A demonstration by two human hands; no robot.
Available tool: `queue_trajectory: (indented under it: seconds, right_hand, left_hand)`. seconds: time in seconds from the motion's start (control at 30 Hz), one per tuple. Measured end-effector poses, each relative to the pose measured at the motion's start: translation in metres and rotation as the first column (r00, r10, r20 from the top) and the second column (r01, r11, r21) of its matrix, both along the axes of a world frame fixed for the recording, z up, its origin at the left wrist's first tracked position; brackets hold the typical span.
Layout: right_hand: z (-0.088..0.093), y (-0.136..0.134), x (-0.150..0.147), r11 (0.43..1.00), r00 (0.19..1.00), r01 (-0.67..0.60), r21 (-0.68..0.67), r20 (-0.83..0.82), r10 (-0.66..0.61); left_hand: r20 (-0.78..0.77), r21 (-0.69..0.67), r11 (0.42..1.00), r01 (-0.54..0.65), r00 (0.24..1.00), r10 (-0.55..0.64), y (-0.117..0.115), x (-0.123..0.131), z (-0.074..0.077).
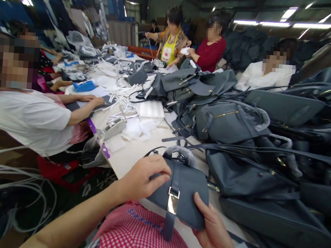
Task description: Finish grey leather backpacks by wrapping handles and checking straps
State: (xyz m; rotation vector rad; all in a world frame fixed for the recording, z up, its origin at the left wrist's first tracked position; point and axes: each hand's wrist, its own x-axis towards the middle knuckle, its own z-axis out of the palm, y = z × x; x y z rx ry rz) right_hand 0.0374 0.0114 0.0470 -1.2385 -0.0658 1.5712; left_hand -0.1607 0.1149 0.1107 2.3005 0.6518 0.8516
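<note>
A small dark blue-grey handbag is held tilted above the near table edge, its front facing up. A strap with a shiny gold-toned metal buckle runs down its flap, and the strap's end hangs over the lower edge. My right hand grips the bag's lower right side, thumb on the front and fingers underneath. At the upper left of the bag is my left hand, its fingers curled together over the flap; what they pinch, if anything, is hidden. The bag's handle is wrapped in clear plastic.
Dark bags lie heaped along the right. White paper sheets and a tape dispenser rest on the table. A co-worker in a white shirt sits at the left; several people work around the far side.
</note>
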Motion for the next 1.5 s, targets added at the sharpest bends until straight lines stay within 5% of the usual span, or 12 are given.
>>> queue_trajectory:
  seconds: [0.2,0.67,1.0,1.17,1.33,1.5]
  right_hand:
    - [0.004,0.005,-0.014,0.998,1.000,0.018,-0.054,0.011,-0.017]
    - [0.009,-0.001,-0.023,0.992,0.998,0.054,-0.112,-0.011,-0.055]
    - [0.008,-0.002,-0.026,0.995,0.998,0.049,-0.092,-0.043,-0.053]
    - [0.002,-0.002,-0.027,0.996,0.998,0.033,-0.081,-0.044,-0.037]
    - [0.002,-0.001,-0.027,0.996,1.000,0.028,-0.085,0.000,-0.028]
    - [0.000,0.002,-0.031,0.996,0.999,0.026,-0.086,0.037,-0.023]
  left_hand:
    - [-0.095,0.211,0.977,0.008,0.995,0.012,-0.043,-0.029,-0.020]
    - [-0.098,0.468,0.883,0.039,0.995,0.009,-0.050,-0.023,-0.042]
    - [-0.275,0.485,0.856,0.179,0.960,-0.045,-0.045,-0.023,-0.055]
    - [-0.293,0.451,0.882,0.137,0.956,0.001,-0.045,-0.017,-0.064]
    - [-0.302,0.426,0.899,0.099,0.953,0.039,-0.042,-0.007,-0.063]
    - [-0.408,0.318,0.923,0.217,0.910,-0.074,-0.040,0.005,-0.057]
